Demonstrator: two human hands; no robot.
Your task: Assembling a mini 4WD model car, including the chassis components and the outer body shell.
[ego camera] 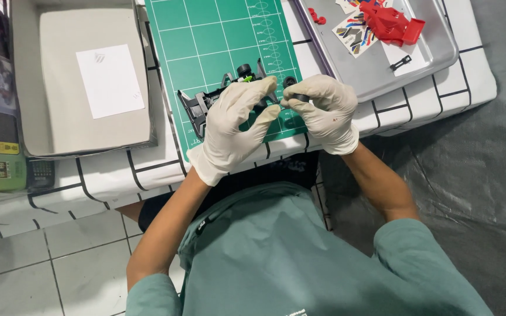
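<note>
My left hand [235, 120], in a white glove, rests on a black toy-car chassis [200, 105] lying on the green cutting mat [218, 35], with its fingertips pinched at the chassis's right end. My right hand [326, 111], also gloved, pinches a small black wheel [300, 97] next to the left fingertips. Another black wheel [243, 70] sits on the chassis, and a loose one [289, 81] lies on the mat just above my right hand.
An open grey cardboard box [83, 76] with a white sheet inside stands at the left. A metal tray [417, 58] at the upper right holds a red car body shell [390, 23], a sticker sheet and small parts. The low table has a white cover with black lines.
</note>
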